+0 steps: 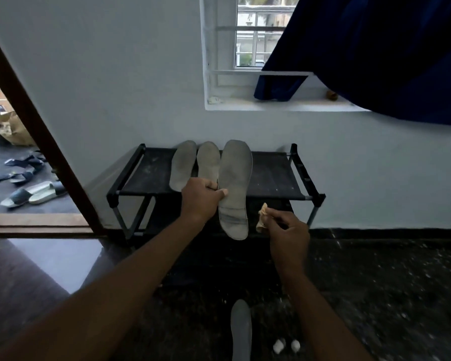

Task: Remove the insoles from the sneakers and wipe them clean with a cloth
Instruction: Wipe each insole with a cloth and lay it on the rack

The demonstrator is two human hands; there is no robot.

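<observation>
My left hand [201,198] grips a large grey insole [236,183] by its left edge and holds it up in front of the shoe rack, heel end down. My right hand [288,231] pinches a small crumpled tan cloth [262,217] just right of the insole's heel, not touching it. Two more grey insoles [183,165] [208,160] lie side by side on the rack's top shelf, leaning toward the wall. A fourth grey insole [241,330] lies on the floor near the bottom edge. No sneakers are in view.
The black shoe rack [271,175] stands against a pale wall under a window [258,48] with a dark blue curtain [375,53]. An open doorway at left shows sandals [34,194] outside. Two small white objects [287,345] lie on the dark speckled floor.
</observation>
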